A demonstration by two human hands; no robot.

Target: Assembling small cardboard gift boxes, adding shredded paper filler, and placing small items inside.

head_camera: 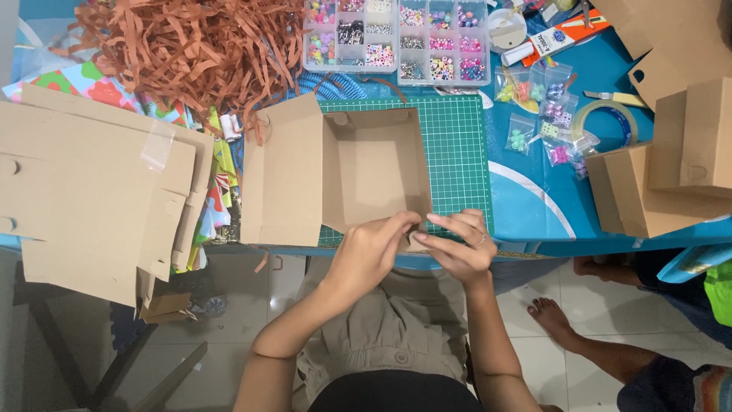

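— How much room is around the open cardboard box (374, 172)?

— Little. It sits on the green cutting mat (457, 145) at the table's near edge, with flat cardboard sheets (91, 191) left and folded boxes (663, 183) right.

— Packages?

— Clear bead organizers (396, 38) behind; small bead bags (545, 114) to the right.

— Hands?

— The left hand (370, 248) and right hand (457, 244) both pinch the box's near flap, fingers curled.

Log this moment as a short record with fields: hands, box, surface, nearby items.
left hand: pinching the near edge of the cardboard box
right hand: pinching the same edge beside it
box: open, empty, flap spread left
surface: green cutting mat
nearby: brown paper shreds, bead organisers, tape roll, flat cardboard
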